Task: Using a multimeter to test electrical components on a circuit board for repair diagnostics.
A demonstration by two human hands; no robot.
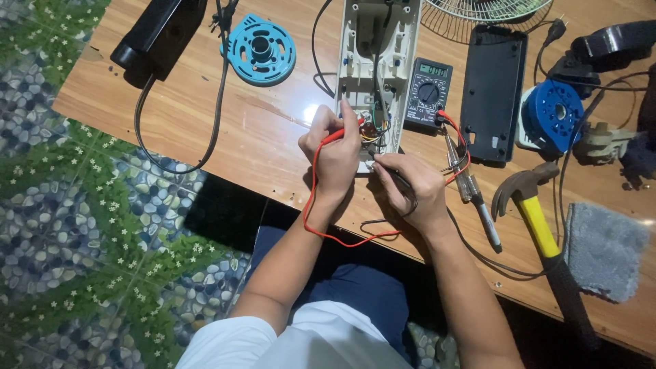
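My left hand (pixel 333 152) grips a red test probe (pixel 342 132), its tip at the small round part (pixel 369 130) inside the open cream housing (pixel 357 75). My right hand (pixel 411 186) holds a black test probe (pixel 391 169) pointed at the housing's near end. Red and black leads run from both probes to the grey multimeter (pixel 428 91), which lies just right of the housing. The two hands nearly touch over the wooden table (pixel 205 123).
A screwdriver (pixel 471 195), a yellow-handled hammer (pixel 536 215) and a grey cloth (pixel 605 249) lie to the right. A black cover (pixel 493 92), blue round parts (pixel 559 113) (pixel 260 49), a fan grille (pixel 478 14) and a black power strip (pixel 154 34) sit further back.
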